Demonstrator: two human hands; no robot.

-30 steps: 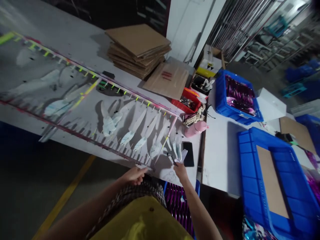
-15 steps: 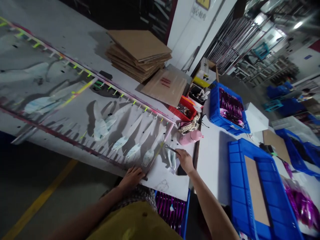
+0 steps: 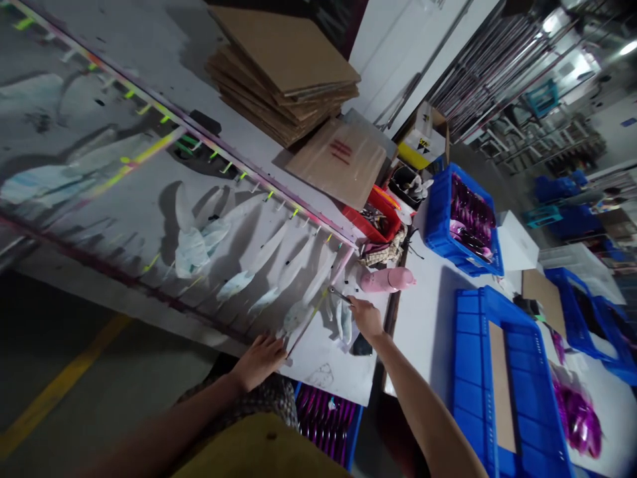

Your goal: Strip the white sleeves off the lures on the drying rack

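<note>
A wrench (image 3: 340, 295) is held in my right hand (image 3: 367, 318), its ring-shaped end at the yellow-marked crossbar (image 3: 323, 294) of a long metal rack frame (image 3: 279, 192). Paint-stained rails with short pegs make up this frame, which lies on the white table. My left hand (image 3: 262, 358) rests on the frame's near corner, fingers bent over the rail; the thumb is hidden. Pale glove-like pieces (image 3: 196, 249) lie between the rails. Another pale piece (image 3: 343, 322) sits just left of my right hand, beside a dark flat object (image 3: 361, 345).
A pink bottle (image 3: 387, 280), a red tool bin (image 3: 373, 216) and stacked cardboard (image 3: 288, 66) stand beyond the frame. Blue crates (image 3: 540, 372) are on the right-hand table. Below the near edge is another blue crate (image 3: 356, 431) with shiny purple pieces.
The view has shifted and come slightly closer to the table. My right hand keeps the wrench at the crossbar, and my left hand stays at the frame's near corner.
</note>
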